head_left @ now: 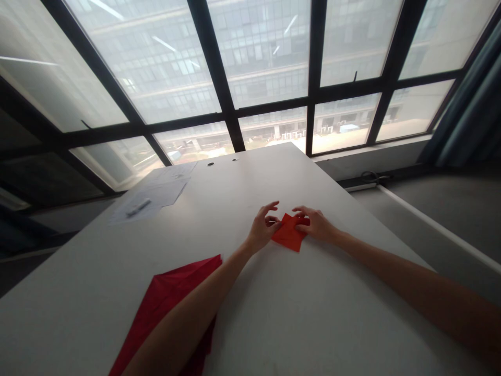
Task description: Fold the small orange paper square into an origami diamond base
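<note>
A small folded piece of orange-red paper (290, 235) is between my two hands over the white table (266, 313). My left hand (265, 225) pinches its left edge with the thumb, the index finger raised and curved. On the other side, my right hand (316, 223) grips the paper's right edge, its thumb on the near face and its fingers behind. One corner of the paper points down toward me. A larger dark red folded sheet (168, 292) lies under my left forearm, which hides part of it.
White printed sheets (164, 192) lie at the far left of the table, with a grey-white pen-like object (138, 207) on them. Two round holes (210, 164) sit near the far edge. Beyond stand dark-framed windows (270, 109); a curtain (462, 109) hangs at right.
</note>
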Demonstrator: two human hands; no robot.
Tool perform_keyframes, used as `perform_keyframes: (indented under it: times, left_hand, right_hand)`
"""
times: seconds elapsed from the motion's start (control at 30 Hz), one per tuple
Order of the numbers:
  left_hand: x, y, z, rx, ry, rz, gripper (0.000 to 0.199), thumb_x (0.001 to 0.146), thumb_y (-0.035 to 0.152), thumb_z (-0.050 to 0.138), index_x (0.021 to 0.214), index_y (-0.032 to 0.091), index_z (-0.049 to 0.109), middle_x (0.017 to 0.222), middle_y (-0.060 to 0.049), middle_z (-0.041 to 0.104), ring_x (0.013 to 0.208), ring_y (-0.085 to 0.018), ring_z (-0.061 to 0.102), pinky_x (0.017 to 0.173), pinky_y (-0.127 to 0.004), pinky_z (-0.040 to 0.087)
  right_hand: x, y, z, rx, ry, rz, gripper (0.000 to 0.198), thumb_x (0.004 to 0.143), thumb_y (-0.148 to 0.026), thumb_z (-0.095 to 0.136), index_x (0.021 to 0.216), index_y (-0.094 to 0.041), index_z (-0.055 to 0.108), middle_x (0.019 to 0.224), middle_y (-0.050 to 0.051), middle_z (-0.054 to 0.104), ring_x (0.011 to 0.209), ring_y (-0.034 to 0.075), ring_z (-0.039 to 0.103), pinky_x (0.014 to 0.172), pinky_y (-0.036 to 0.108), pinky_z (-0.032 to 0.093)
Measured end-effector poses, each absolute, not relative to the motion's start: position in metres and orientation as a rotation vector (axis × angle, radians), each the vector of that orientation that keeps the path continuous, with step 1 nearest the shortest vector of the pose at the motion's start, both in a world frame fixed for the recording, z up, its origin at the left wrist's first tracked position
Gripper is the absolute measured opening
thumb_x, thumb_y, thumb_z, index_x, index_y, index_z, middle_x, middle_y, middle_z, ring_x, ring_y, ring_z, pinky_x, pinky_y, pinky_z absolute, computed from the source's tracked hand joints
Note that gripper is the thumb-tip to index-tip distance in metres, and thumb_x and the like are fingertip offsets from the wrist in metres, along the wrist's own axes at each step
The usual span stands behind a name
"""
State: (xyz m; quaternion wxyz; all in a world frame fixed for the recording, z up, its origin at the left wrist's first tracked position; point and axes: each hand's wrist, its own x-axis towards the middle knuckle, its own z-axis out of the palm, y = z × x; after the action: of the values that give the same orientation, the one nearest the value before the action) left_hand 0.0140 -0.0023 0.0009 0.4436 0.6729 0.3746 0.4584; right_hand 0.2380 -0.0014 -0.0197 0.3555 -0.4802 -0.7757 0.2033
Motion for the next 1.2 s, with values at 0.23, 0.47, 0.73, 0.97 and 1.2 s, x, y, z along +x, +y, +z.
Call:
perform_keyframes:
  times: [0.23, 0.47, 0.73, 0.97, 1.2]
  left_hand:
    - [0.012, 0.001, 0.005, 1.753, 1.038, 1.400, 0.053, 0.087, 0.034, 0.062, 0.136, 0.025, 0.045, 0.132, -0.012, 0.053, 0.096, -0.016, 0.061, 0.082, -0.029, 0.054]
    - [0.006, 0.005, 0.001, 1.794, 1.472, 1.621, 0.032, 0.090, 0.021, 0.044, 0.122, 0.021, 0.049, 0.114, -0.008, 0.060, 0.100, -0.017, 0.059, 0.084, -0.030, 0.050]
    - [0.008, -0.004, 0.000, 2.158, 1.615, 1.199, 0.020, 0.083, 0.009, 0.045, 0.092, 0.022, 0.057, 0.085, -0.002, 0.064, 0.081, -0.017, 0.060, 0.077, -0.030, 0.047]
    - [0.007, -0.006, -0.005, 2.316, 1.682, 0.819, 0.029, 0.090, 0.039, 0.057, 0.112, 0.021, 0.063, 0.091, -0.005, 0.066, 0.090, -0.022, 0.061, 0.084, -0.035, 0.047]
    - [0.003, -0.003, -0.009, 2.327, 1.774, 0.762, 0.024, 0.083, 0.039, 0.067, 0.101, 0.023, 0.070, 0.103, -0.007, 0.062, 0.100, -0.025, 0.058, 0.091, -0.039, 0.046]
  right_hand:
    - [0.241, 0.001, -0.013, -1.207, -1.956, 0.372, 0.016, 0.087, -0.031, 0.059, 0.089, -0.021, 0.072, 0.089, 0.007, 0.072, 0.087, 0.024, 0.065, 0.086, 0.040, 0.049]
    - [0.246, -0.003, -0.005, -1.104, -2.212, -0.055, 0.025, 0.088, -0.013, 0.050, 0.094, -0.022, 0.072, 0.109, 0.008, 0.069, 0.109, 0.024, 0.056, 0.102, 0.042, 0.032]
    - [0.247, -0.002, -0.006, -1.116, -2.516, 0.069, 0.049, 0.075, 0.001, 0.049, 0.108, -0.025, 0.073, 0.117, 0.005, 0.069, 0.108, 0.022, 0.059, 0.095, 0.035, 0.036]
    - [0.239, -0.010, -0.006, -1.124, -2.418, 0.089, 0.025, 0.088, -0.017, 0.056, 0.101, -0.025, 0.075, 0.109, 0.005, 0.070, 0.101, 0.022, 0.059, 0.090, 0.035, 0.043]
    - [0.236, -0.011, -0.007, -1.106, -2.383, 0.098, 0.022, 0.085, -0.015, 0.059, 0.094, -0.025, 0.075, 0.100, 0.005, 0.068, 0.096, 0.021, 0.059, 0.086, 0.034, 0.044]
